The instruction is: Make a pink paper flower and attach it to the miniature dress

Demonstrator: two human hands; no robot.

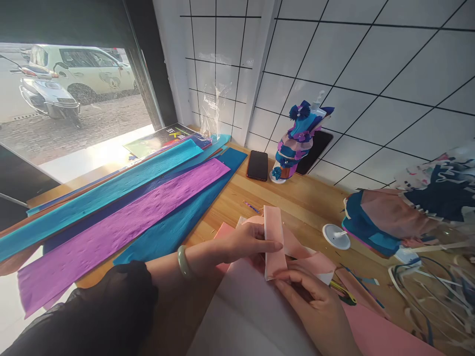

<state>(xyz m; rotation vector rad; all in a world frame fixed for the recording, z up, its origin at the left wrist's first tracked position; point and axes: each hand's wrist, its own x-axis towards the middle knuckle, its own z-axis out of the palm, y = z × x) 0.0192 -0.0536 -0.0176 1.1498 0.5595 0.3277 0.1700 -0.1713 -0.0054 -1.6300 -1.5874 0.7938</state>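
A folded peach fabric strip (273,225) stands nearly upright before me, over the tabletop. My left hand (245,243) grips it around the middle, thumb across its front. The fingers of my right hand (309,294) pinch its lower end. More peach fabric (315,263) lies behind and to the right of the strip. Under both hands spreads a large whitish sheet (245,311), with pink material (382,329) showing to its right. Scissors with yellow-and-black handles (345,294) lie beside my right hand, partly covered.
Long purple (148,220) and turquoise (111,190) fabric strips cover the table's left. A phone (257,165) lies near the tiled wall, beside a small decorated dress form (295,146). A white round stand (336,236) and a pile of scraps (426,282) occupy the right.
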